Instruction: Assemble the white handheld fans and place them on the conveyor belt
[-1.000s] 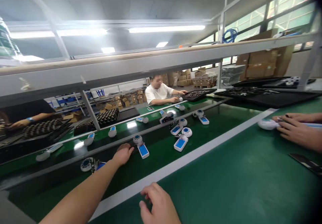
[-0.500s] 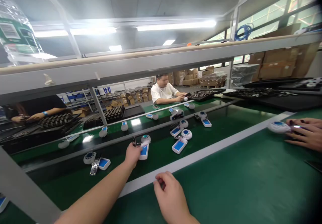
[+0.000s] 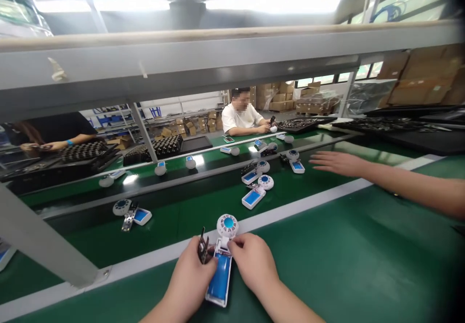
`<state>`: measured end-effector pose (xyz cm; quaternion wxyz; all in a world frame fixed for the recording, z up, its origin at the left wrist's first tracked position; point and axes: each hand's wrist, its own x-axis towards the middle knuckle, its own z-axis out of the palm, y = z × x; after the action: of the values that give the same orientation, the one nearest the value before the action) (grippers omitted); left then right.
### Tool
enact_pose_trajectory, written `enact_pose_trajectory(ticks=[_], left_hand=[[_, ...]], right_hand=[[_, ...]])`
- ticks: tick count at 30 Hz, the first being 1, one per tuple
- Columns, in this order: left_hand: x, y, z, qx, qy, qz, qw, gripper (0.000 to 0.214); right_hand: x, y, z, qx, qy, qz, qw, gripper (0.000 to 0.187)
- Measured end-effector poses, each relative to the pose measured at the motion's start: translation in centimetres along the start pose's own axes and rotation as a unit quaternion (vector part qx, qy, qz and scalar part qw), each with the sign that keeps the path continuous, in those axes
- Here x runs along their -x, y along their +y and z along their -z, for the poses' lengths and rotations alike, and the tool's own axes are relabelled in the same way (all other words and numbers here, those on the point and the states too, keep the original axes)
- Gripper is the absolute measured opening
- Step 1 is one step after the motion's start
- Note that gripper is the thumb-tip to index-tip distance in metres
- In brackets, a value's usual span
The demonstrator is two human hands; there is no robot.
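Observation:
A white handheld fan (image 3: 222, 265) with a blue body and a round head lies on the green bench close to me. My left hand (image 3: 191, 280) grips its left side, with a small dark circuit board (image 3: 202, 250) standing between the fingers. My right hand (image 3: 254, 261) pinches the fan's neck just below the round head. Both hands are closed on the fan.
More fans (image 3: 256, 193) ride on the dark conveyor belt (image 3: 203, 207) beyond the white strip. A co-worker's hand (image 3: 336, 163) reaches over the belt from the right. A person in white (image 3: 241, 117) sits opposite. A grey shelf beam (image 3: 218, 56) crosses overhead, with a slanted post (image 3: 43, 245) at left.
My left hand took the fan off the belt and brought it to the bench in front of me. My right hand joined it. The co-worker's hand has reached out over the belt.

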<state>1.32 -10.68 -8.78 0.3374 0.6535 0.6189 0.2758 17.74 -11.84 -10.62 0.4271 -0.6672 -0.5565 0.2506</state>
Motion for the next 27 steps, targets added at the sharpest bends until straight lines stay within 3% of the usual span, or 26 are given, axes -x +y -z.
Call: enact_pose_trajectory(ticks=[4,8,14,17,19,21,23,27], left_hand=[[-0.4,-0.3,0.3,0.01,-0.013,-0.006,1.0,0.014],[-0.9,-0.7,0.3,0.043,-0.04,-0.006,0.998,0.028],[-1.4,0.1,0.7,0.103,-0.133,-0.028,0.985,0.041],[-0.9,0.6,0.5,0.139,-0.198,-0.035,0.97,0.068],[-1.4,0.6,0.0,0.088,-0.188,-0.024,0.978,0.085],[-3.2,0.7,-0.3,-0.01,-0.129,-0.023,0.991,0.083],[-6.7,1.3,0.2,-0.084,-0.074,-0.03,0.993,0.066],[-16.6,5.1,4.9,-0.181,0.034,-0.048,0.982,0.03]], right_hand=[[0.3,-0.1,0.1,-0.056,0.011,0.003,0.998,0.022],[0.4,0.0,-0.4,-0.118,0.01,0.015,0.993,0.021],[0.3,0.1,-1.6,-0.208,-0.009,0.013,0.978,0.021],[0.0,-0.2,-1.7,-0.26,0.0,0.011,0.965,0.021],[-0.3,-0.3,-1.7,-0.317,-0.008,0.003,0.948,0.02],[-0.6,-0.1,-1.7,-0.364,-0.017,-0.006,0.931,0.02],[-0.8,0.2,-1.8,-0.362,0.0,-0.021,0.932,0.026],[-0.9,0.6,-2.4,-0.269,0.034,-0.039,0.962,0.04]])
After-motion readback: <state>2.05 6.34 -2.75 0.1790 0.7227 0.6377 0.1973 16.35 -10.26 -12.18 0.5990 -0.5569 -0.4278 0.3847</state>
